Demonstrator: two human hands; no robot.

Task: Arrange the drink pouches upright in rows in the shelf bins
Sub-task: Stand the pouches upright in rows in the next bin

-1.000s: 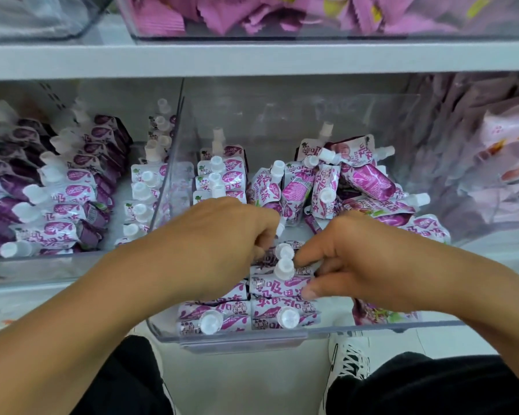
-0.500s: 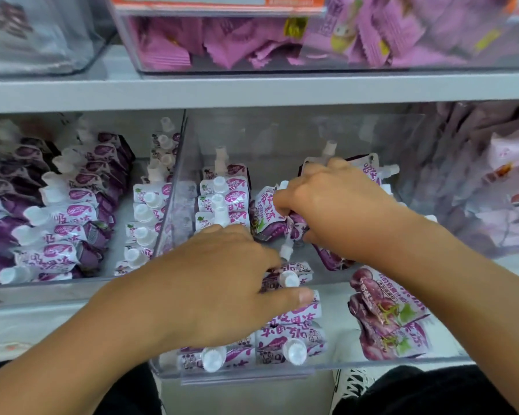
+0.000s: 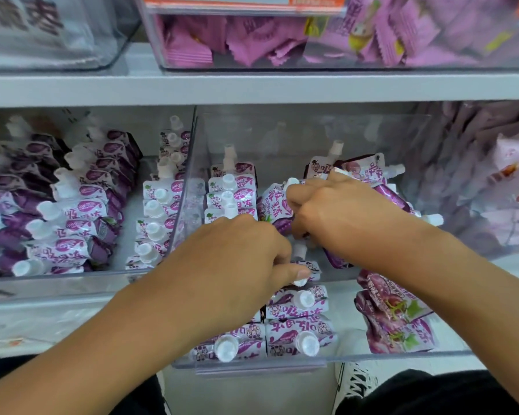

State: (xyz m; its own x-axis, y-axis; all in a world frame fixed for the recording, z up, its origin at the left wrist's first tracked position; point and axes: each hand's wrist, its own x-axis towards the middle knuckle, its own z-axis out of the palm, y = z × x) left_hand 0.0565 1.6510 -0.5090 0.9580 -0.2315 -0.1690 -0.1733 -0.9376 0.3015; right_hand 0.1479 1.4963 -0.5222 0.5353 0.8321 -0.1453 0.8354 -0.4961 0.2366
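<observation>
A clear plastic bin [image 3: 372, 359] is pulled forward from the middle shelf. Purple and white drink pouches with white caps stand in rows at its left [image 3: 231, 193] and front [image 3: 297, 336]. A loose pile of pouches [image 3: 369, 172] lies at the back right. My left hand [image 3: 234, 265] presses down on the front rows, thumb on a pouch by its cap [image 3: 310, 268]. My right hand [image 3: 336, 211] reaches deeper and closes on a pouch [image 3: 274, 205] at the pile's edge. Two pouches [image 3: 393, 322] lie flat at the front right.
Another clear bin [image 3: 57, 280] at the left holds more of the same pouches. Pale pink packets [image 3: 510, 187] fill the bin to the right. The upper shelf [image 3: 252, 85] carries bins of pink packets. A shoe [image 3: 354, 381] shows below.
My right hand has gone from the front rows to the back pile and closed on a pouch there. My left hand stays on the front rows. The view has tilted slightly.
</observation>
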